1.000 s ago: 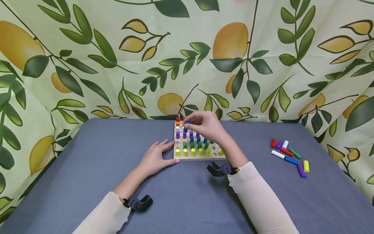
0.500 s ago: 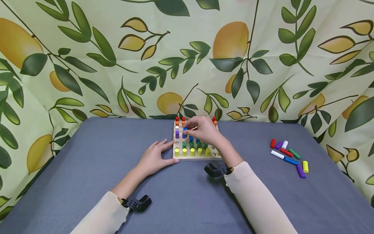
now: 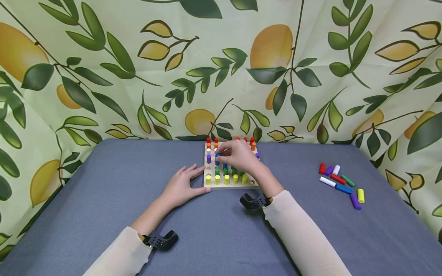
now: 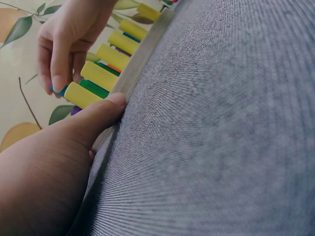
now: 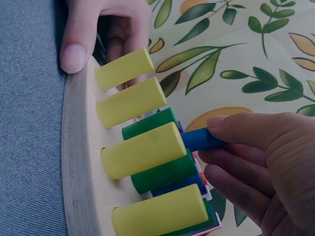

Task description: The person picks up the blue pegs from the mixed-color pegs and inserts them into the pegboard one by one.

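A wooden pegboard [image 3: 228, 187] with rows of coloured pegs sits at the far middle of the table. My right hand [image 3: 239, 156] pinches a blue peg [image 5: 199, 139] between thumb and fingers, low over the board's left part, behind the green pegs [image 5: 165, 172]. The lower end of that peg is hidden behind other pegs in the right wrist view. My left hand [image 3: 183, 184] touches the board's left side with fingers extended, its thumb at the front left corner. Yellow pegs [image 3: 217, 179] stand along the front row; the right hand covers part of the rows behind.
Several loose pegs lie in a group on the right of the table, among them a red peg [image 3: 338, 179], a white peg [image 3: 327, 181], a purple peg [image 3: 355, 201] and a yellow peg [image 3: 360, 196]. A leaf-patterned cloth [image 3: 214, 92] hangs behind the table.
My right hand has come down toward the board with the blue peg, which now sits lower among the other pegs. The left hand keeps its place at the board's left side.
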Demonstrator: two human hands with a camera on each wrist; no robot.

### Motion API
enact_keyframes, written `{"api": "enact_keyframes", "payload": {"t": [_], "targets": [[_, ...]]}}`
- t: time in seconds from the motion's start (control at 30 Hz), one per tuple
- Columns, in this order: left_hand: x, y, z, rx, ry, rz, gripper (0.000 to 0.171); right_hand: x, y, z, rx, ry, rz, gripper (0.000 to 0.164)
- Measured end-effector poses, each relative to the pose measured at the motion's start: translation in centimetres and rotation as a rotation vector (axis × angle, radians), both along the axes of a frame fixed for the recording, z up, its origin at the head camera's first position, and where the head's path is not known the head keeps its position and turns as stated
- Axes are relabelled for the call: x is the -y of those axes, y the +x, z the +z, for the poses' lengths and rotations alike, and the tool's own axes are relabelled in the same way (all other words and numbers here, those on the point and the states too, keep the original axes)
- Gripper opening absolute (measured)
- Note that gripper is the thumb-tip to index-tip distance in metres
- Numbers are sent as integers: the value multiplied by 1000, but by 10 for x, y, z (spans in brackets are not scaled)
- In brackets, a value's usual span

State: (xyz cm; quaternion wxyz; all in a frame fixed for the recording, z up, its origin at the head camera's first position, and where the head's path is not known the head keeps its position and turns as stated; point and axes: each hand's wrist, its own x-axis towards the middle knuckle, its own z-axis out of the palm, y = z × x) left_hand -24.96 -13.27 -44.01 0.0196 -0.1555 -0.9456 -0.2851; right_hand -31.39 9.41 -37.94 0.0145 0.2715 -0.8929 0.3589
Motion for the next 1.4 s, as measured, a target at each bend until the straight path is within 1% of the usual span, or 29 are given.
{"api": "enact_keyframes", "payload": {"t": [0.3, 0.43, 0.63, 0.93, 1.17, 1.4], "targets": [[-1, 0, 0, -8, -2, -1, 77, 3, -1, -8, 4, 1, 34, 15], [-1, 1, 0, -11, -1, 3, 77, 5, -1, -10, -11, 31, 45, 13], [-1, 2, 0, -8, -7, 5, 77, 6, 0, -11, -38, 72, 67, 15], [0, 3, 0, -11, -6, 8, 76, 6, -3, -14, -28, 102, 56, 14], [0, 4, 0, -16, -1, 7, 76, 6, -2, -15, -28, 144, 69, 12], [-1, 4, 1, -21, -9, 10, 76, 5, -2, -14, -22, 148, 71, 13]]}}
